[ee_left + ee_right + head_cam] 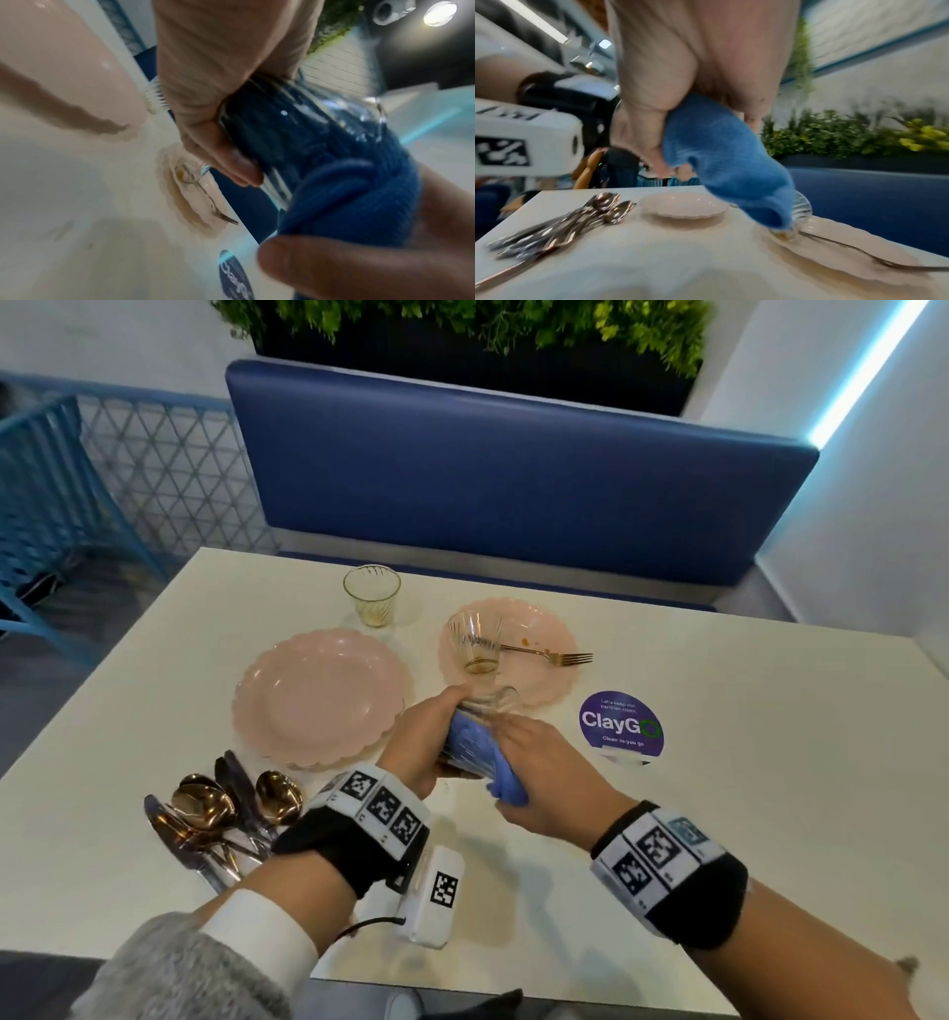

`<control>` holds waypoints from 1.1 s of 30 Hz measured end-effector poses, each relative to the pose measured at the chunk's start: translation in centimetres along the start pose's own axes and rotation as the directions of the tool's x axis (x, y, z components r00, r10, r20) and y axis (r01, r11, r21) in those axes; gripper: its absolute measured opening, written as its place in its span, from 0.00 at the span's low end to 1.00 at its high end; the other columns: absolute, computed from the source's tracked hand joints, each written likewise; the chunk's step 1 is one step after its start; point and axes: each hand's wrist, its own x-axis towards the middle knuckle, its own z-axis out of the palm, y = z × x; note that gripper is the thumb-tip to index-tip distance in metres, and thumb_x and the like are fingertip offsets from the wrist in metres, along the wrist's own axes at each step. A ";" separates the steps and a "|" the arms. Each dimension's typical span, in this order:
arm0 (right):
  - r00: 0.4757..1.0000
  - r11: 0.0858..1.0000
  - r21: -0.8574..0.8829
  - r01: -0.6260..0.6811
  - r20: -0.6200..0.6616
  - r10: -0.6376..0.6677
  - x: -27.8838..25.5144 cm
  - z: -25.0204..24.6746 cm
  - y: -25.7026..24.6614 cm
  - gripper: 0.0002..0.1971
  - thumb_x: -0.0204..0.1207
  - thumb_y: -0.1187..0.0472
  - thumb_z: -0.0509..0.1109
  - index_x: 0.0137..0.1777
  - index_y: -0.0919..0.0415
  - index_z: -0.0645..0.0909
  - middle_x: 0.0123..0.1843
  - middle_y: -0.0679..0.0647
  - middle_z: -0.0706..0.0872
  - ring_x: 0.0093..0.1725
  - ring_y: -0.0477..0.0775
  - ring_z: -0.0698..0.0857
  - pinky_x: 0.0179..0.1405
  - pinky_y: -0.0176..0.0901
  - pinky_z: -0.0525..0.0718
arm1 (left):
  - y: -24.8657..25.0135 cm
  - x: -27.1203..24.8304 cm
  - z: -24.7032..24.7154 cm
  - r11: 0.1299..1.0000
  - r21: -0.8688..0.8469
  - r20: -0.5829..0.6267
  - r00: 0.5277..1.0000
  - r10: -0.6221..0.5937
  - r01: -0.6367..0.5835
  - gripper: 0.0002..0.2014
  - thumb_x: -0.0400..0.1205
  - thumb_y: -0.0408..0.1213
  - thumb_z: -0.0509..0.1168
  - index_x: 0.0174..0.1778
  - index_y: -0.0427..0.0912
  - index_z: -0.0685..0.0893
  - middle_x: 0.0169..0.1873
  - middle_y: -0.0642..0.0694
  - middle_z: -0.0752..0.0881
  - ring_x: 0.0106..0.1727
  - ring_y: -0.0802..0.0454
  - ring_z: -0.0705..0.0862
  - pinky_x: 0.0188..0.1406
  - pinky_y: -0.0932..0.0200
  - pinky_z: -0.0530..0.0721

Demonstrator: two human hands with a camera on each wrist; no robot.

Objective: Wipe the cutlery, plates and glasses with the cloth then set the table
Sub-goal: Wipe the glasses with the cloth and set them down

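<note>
A clear ribbed glass (493, 711) is held tilted above the white table (744, 762), with my left hand (436, 737) gripping its wall. A blue cloth (500, 775) is stuffed into the glass's mouth, and my right hand (534, 762) grips the cloth's outer end. In the left wrist view the cloth (347, 192) fills the glass (295, 125). A second glass (475, 642) and a gold fork (549, 654) lie on a soiled pink plate (544, 629). A third glass (372, 595) stands behind a stack of pink plates (318, 695). Gold and silver cutlery (221, 814) lies piled at the front left.
A round purple ClayGo sticker (621, 724) is on the table right of my hands. A blue padded bench (513, 469) runs along the far edge, with plants (462, 320) behind it. A blue mesh railing (154, 454) stands at the left.
</note>
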 end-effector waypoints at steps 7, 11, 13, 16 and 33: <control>0.939 0.399 0.897 -0.190 0.047 0.342 -0.3 -0.8 -2.3 0.03 0.57 0.70 0.65 0.29 0.65 0.72 0.23 0.50 0.72 0.24 0.50 0.69 0.28 0.42 0.71 | 1.0 -1.5 0.9 0.644 0.195 -0.005 0.656 0.755 -0.740 0.08 0.72 0.50 0.65 0.31 0.51 0.81 0.26 0.57 0.81 0.31 0.59 0.78 0.36 0.64 0.77; 0.941 0.061 0.989 -0.132 0.106 0.322 -0.4 -1.8 -1.7 0.07 0.57 0.73 0.68 0.35 0.65 0.81 0.26 0.51 0.84 0.29 0.48 0.82 0.28 0.37 0.82 | 0.4 -1.4 0.1 0.444 0.290 0.198 0.507 0.839 -0.848 0.03 0.77 0.49 0.60 0.42 0.57 0.78 0.32 0.60 0.83 0.33 0.65 0.80 0.35 0.73 0.78; 0.946 0.465 0.877 -0.123 -0.038 0.323 -0.5 -1.0 -0.6 0.14 0.60 0.69 0.67 0.47 0.68 0.85 0.40 0.61 0.89 0.41 0.51 0.85 0.41 0.42 0.85 | 0.9 -1.6 -0.2 0.704 0.321 0.253 0.773 0.581 -0.634 0.08 0.80 0.52 0.59 0.43 0.53 0.79 0.32 0.53 0.82 0.28 0.58 0.81 0.24 0.64 0.81; 0.979 0.922 0.385 -0.048 -0.166 0.120 -0.4 0.3 -0.3 0.26 0.62 0.70 0.63 0.63 0.70 0.81 0.63 0.64 0.81 0.61 0.60 0.81 0.63 0.49 0.80 | 2.5 -1.6 0.0 0.919 0.384 0.237 0.972 -0.005 -0.089 0.24 0.80 0.61 0.57 0.38 0.42 0.83 0.26 0.43 0.83 0.19 0.50 0.77 0.15 0.66 0.74; 0.961 0.121 0.973 -0.198 0.168 0.219 -2.0 -0.5 0.7 0.22 0.61 0.73 0.69 0.57 0.62 0.80 0.47 0.56 0.87 0.40 0.44 0.89 0.37 0.33 0.86 | -1.9 -0.3 1.7 0.736 0.243 0.219 0.775 0.592 -0.631 0.12 0.70 0.59 0.60 0.31 0.55 0.75 0.23 0.59 0.79 0.27 0.63 0.75 0.26 0.67 0.75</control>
